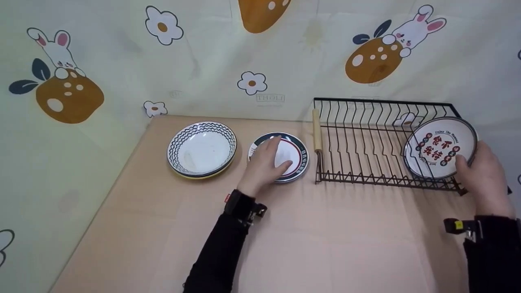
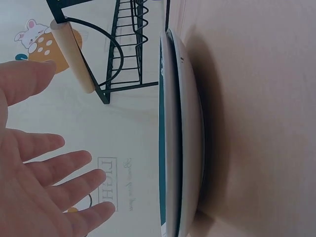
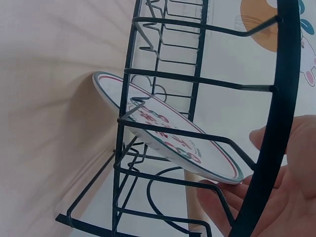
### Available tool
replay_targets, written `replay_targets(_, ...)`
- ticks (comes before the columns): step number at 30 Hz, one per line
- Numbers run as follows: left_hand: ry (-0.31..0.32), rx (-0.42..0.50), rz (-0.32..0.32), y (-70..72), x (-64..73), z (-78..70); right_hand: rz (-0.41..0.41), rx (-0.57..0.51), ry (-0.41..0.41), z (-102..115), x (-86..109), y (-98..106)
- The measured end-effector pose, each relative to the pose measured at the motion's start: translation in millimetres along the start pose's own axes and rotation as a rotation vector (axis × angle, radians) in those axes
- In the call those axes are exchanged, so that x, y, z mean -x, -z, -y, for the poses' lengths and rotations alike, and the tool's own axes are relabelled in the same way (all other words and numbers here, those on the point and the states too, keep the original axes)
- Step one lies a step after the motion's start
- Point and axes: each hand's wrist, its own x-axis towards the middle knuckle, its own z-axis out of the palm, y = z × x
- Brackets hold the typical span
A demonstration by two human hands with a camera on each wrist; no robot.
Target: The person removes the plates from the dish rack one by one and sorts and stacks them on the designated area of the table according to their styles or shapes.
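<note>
A round white plate with red characters and a dark rim (image 1: 445, 148) leans tilted between the wires at the right end of the black dish rack (image 1: 362, 176). At its right edge is my right hand (image 1: 486, 179). In the right wrist view its fingers touch the plate's underside near the rim, while the thumb stands apart above the face. My left hand (image 1: 262, 169) hovers over a small stack of plates with a dark green rim (image 1: 301, 162). The left wrist view shows those fingers spread, with nothing held, beside the stacked plates (image 2: 185, 133).
Left of the small stack sits a wider bowl-like dish with a black wavy rim (image 1: 201, 150), a yellow edge showing beneath it. The rack has a wooden handle (image 1: 317, 130) on its left side. Behind the table (image 1: 325, 244) hangs a rabbit-patterned cloth (image 1: 203, 61).
</note>
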Motion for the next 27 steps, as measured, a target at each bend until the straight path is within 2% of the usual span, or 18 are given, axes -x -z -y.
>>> replay_targets(7,-0.005,-0.008,0.025,-4.7,-0.4,-3.8,0.064,0.012,-0.06,-3,-6.5,2)
replay_targets(12,-0.017,-0.011,0.021,-6.2,0.5,-6.7,0.08,0.023,-0.052,-4,-8.6,4)
replay_targets(19,-0.013,-0.003,0.042,-8.0,1.8,-11.3,0.109,0.036,-0.09,-4,-13.2,7)
replay_targets(27,-0.044,-0.016,0.038,-11.2,1.9,-13.0,0.118,0.062,-0.09,-5,-16.5,10)
